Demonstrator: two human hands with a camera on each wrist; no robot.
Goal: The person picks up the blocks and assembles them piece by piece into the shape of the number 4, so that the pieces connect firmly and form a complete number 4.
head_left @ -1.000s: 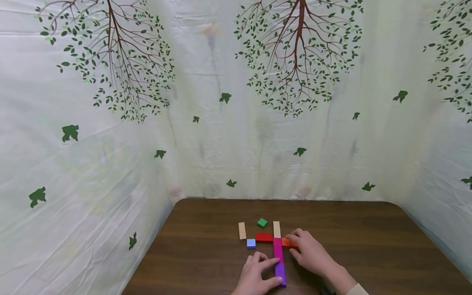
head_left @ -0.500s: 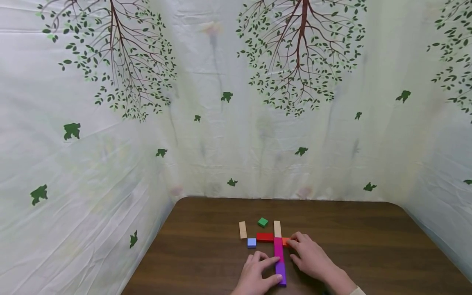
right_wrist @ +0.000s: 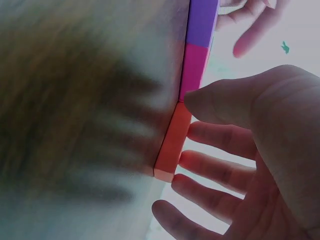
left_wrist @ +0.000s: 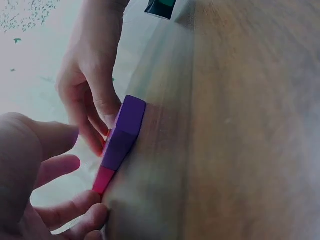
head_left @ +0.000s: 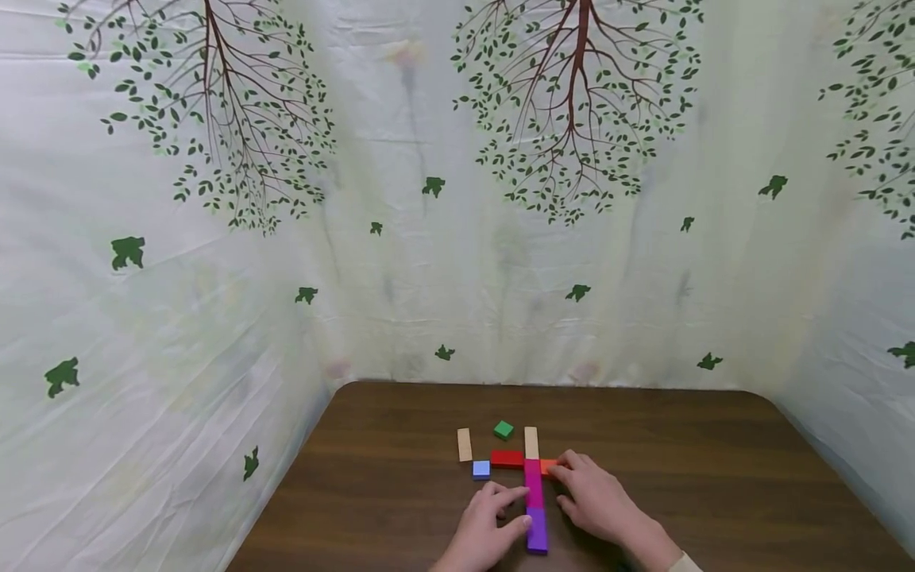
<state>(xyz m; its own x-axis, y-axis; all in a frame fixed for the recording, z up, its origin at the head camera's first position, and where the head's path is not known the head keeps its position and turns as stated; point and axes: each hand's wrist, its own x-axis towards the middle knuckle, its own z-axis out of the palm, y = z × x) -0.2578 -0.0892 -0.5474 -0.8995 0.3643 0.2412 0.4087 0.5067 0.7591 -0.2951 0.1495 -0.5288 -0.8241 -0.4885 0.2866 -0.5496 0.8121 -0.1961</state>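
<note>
A magenta block (head_left: 534, 483) and a purple block (head_left: 536, 531) lie end to end in a column, with a tan block (head_left: 531, 442) beyond them. My left hand (head_left: 477, 526) is beside the column, its index fingertip at the magenta block and its thumb off the purple block (left_wrist: 120, 142) in the left wrist view. An orange block (head_left: 549, 466) meets the magenta one from the right, partly covered by my right hand (head_left: 599, 499). In the right wrist view, extended fingers touch the orange block (right_wrist: 172, 142), and the thumb tip is at its magenta end.
Left of the column lie a red block (head_left: 507, 459), a light blue block (head_left: 481, 470), another tan block (head_left: 464, 445) and a green block (head_left: 503, 430). A leaf-patterned curtain (head_left: 500, 318) stands behind the brown table (head_left: 400, 413). The left wrist view shows a dark object (left_wrist: 160, 9).
My left thumb has come away from the purple block. My right fingers have moved left along the orange block, covering more of it.
</note>
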